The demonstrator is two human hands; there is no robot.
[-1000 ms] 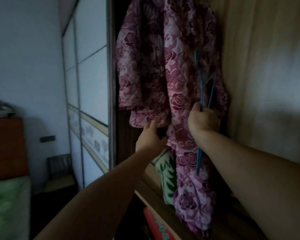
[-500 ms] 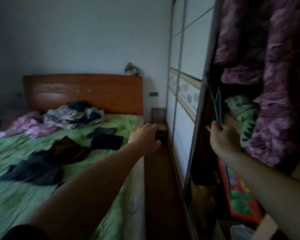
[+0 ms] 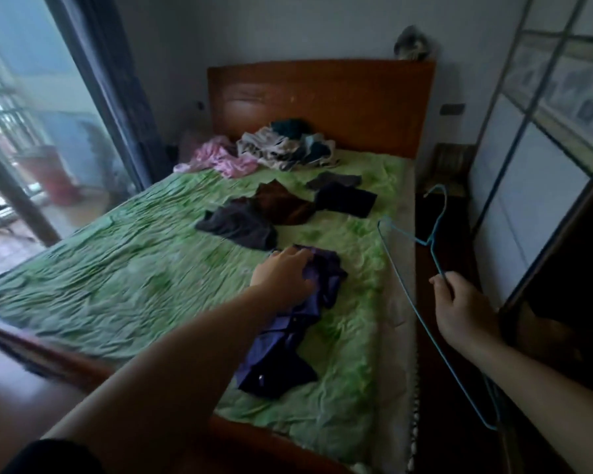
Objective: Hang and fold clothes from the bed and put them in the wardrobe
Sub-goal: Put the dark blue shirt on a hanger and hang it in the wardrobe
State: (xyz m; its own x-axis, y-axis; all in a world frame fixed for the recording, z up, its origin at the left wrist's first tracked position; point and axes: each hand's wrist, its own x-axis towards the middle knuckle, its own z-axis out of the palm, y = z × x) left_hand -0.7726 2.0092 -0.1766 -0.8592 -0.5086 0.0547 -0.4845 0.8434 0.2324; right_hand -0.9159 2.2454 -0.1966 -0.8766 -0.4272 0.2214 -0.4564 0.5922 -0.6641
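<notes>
A crumpled purple garment point(image 3: 288, 340) lies on the green bed sheet point(image 3: 134, 268) near the bed's right side. My left hand point(image 3: 283, 277) grips its upper end, fingers curled into the cloth. My right hand point(image 3: 459, 309) holds a thin blue wire hanger point(image 3: 432, 234) by its neck, out over the gap between the bed and the wardrobe point(image 3: 545, 165). Dark garments point(image 3: 281, 210) lie further up the bed. A heap of pink and mixed clothes point(image 3: 271, 152) sits by the wooden headboard point(image 3: 322, 100).
The wardrobe's sliding white panelled doors stand along the right, with a dark opening at the lower right. A small bedside table point(image 3: 449, 169) stands beside the headboard. A glass balcony door point(image 3: 24, 138) fills the left. The wooden footboard point(image 3: 65, 364) runs below my arms.
I have turned from the wardrobe to the bed. My right hand brought the blue hanger out of the wardrobe. My left hand reached down and took hold of the purple garment.
</notes>
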